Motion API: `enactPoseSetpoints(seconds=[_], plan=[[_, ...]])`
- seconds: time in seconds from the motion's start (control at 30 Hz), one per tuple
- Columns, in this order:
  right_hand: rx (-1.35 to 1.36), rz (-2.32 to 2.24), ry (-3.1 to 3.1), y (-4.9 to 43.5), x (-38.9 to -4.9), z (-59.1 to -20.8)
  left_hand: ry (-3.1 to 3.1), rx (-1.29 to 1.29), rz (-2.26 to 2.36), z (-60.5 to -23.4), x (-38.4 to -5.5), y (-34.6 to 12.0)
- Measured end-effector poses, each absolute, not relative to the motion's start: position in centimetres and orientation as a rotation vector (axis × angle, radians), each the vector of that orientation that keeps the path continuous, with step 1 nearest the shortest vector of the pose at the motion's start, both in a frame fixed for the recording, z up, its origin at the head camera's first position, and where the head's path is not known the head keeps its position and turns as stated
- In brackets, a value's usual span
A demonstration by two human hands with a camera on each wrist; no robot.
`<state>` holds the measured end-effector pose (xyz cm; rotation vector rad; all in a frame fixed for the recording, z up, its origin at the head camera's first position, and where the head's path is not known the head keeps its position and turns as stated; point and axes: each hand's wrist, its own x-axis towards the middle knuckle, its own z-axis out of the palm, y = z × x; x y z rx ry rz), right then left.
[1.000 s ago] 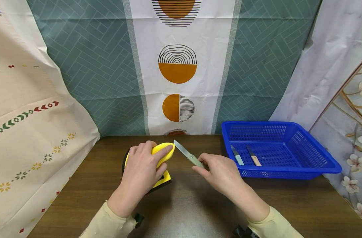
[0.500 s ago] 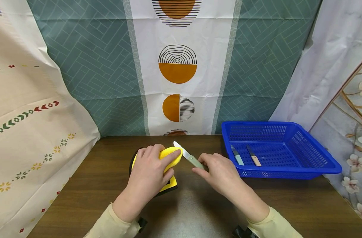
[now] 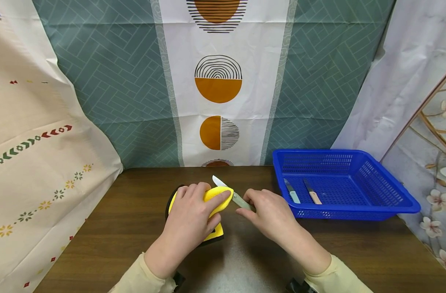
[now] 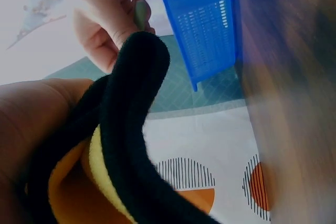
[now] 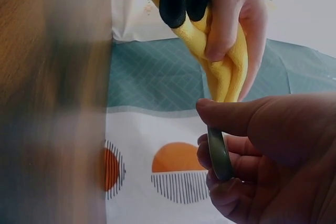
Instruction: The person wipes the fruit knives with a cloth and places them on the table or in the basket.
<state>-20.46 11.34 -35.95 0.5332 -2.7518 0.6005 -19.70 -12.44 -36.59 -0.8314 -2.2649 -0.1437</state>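
Observation:
My left hand (image 3: 193, 217) grips a folded yellow cloth (image 3: 219, 199) with black edging, thumb and fingers pinching its layers. In my right hand (image 3: 272, 213) is a knife (image 3: 241, 200) with a pale green handle, held between thumb and fingers. Its blade (image 3: 218, 181) points up and to the left, and the cloth covers the part of it nearest the handle. From the right wrist view, the cloth's folds (image 5: 223, 77) meet the knife just beyond my right thumb, and the handle (image 5: 219, 156) shows below it. The left wrist view shows the cloth's black edge (image 4: 131, 98) up close.
A blue plastic basket (image 3: 340, 209) stands at the right of the brown wooden table (image 3: 127, 244). Inside lie two knives, one with a light blue handle (image 3: 295, 197) and one with a peach handle (image 3: 315, 197). Patterned curtains (image 3: 135, 81) hang behind and at both sides.
My left hand has moved right and slightly down with the cloth, from the blade's tip along the blade toward the handle. My right hand and the knife have barely moved.

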Motion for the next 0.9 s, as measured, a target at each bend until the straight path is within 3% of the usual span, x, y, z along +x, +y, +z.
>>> enactPoseSetpoints(seconds=[0.9], plan=[[0.562,0.592,-2.701,11.27,-20.38,-36.04,-2.278,-0.807,-0.084,-36.58,-19.83,-12.75]])
